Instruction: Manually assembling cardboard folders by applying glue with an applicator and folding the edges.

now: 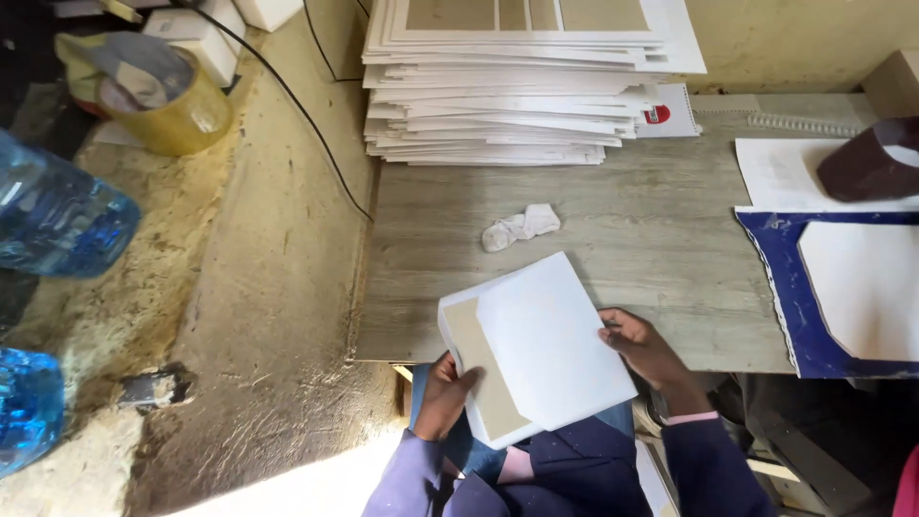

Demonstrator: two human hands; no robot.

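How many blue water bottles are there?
2. One blue water bottle lies at the left edge, on the ledge. The other bottle sits below it, at the lower left corner. Both are cut off; more may be hidden.

Far on your tabletop (613,239), beside the tall stack of white sheets (517,86), a white card (667,111) bears a small red round label (657,114). At the far left stand white boxes (206,33), possibly packages, though they are partly cut off.
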